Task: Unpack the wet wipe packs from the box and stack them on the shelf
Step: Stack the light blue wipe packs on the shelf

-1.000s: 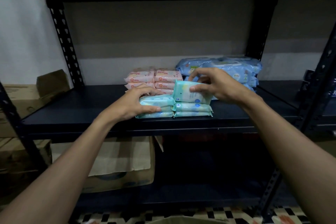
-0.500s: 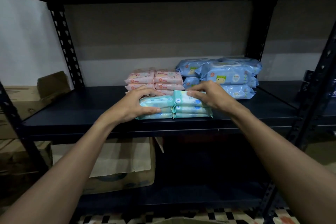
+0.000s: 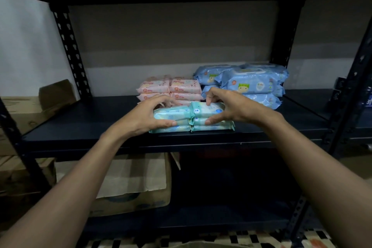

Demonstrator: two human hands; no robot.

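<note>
Teal packs (image 3: 173,112) sit in two low stacks near the shelf (image 3: 271,134) front edge. Left hand (image 3: 147,116) clasps the left stack; right hand (image 3: 238,106) pinches the top pack (image 3: 208,107). Uneven squeezing could slide slick film forward, off the edge.

Dim, low-contrast shot. Brightest patch = wall (image 3: 26,46) upper left; top of frame + lower shelf (image 3: 221,217) nearly black. Small glare specks on blue packs (image 3: 251,84). Teal packs (image 3: 173,112) in centre fairly sharp; edges softer, w/ wide-angle bend: uprights (image 3: 68,50) slant.
</note>
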